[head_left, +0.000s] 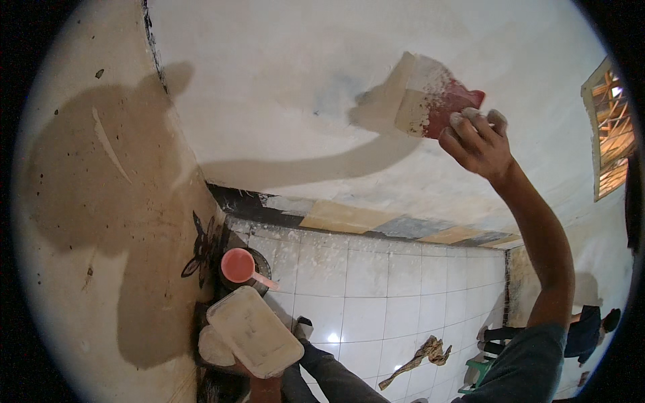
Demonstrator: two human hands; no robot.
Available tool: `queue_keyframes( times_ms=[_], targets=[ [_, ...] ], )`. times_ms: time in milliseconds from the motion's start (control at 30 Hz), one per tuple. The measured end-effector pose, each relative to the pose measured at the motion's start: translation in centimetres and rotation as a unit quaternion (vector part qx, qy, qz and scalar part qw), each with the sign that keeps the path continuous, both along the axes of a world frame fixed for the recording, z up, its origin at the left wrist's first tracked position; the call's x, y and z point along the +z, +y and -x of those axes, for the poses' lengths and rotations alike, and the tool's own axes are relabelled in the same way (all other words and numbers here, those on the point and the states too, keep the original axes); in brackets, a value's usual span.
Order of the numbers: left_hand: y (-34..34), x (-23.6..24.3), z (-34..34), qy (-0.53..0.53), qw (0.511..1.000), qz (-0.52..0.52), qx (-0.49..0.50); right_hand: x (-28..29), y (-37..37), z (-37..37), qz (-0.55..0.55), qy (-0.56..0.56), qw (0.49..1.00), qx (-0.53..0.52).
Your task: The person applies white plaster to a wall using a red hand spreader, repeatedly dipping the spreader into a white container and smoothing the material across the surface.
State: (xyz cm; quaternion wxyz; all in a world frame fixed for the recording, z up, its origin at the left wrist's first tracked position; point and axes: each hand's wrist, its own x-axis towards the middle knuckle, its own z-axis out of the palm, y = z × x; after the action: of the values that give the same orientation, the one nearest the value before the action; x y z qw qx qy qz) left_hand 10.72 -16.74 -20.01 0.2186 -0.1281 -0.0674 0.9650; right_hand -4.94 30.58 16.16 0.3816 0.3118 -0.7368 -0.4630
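My right hand is raised to the white wall, its fingers closed on a wide red putty scraper. Pale putty coats much of the scraper, and its far edge lies at or close to the wall. Low on the left, a rectangular tray smeared with pale putty rests on my left hand. Most of that hand is hidden under the tray, which hangs above the floor. A whitish rounded shape shows beside the tray; I cannot make out what it is.
A pink dipper sits over a dark round container in the corner. Crumpled brown cloth lies on white floor tiles. Farther right are a green stool and another person. The stained side wall rises close on the left.
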Motion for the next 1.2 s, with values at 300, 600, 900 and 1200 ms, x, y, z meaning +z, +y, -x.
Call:
queue_keyframes(
  times_ms=[300,600,900,1200],
  targets=[
    [-1.9,1.3,0.2,-0.022,1.0,0.005,0.005,-1.6,-7.6,2.2,0.263,0.077,0.962,-0.017],
    [-1.2,1.4,-1.1,-0.01,1.0,0.009,0.024,-13.2,-14.0,11.2,0.531,0.07,0.841,-0.081],
    [-3.4,-1.5,-1.9,-0.08,0.995,-0.008,0.062,-16.9,-18.9,8.1,0.529,-0.001,0.849,0.001],
    [-3.7,-0.1,-2.0,0.058,0.997,0.042,-0.001,-24.1,-7.9,7.7,0.152,-0.103,0.96,-0.21]
  ],
)
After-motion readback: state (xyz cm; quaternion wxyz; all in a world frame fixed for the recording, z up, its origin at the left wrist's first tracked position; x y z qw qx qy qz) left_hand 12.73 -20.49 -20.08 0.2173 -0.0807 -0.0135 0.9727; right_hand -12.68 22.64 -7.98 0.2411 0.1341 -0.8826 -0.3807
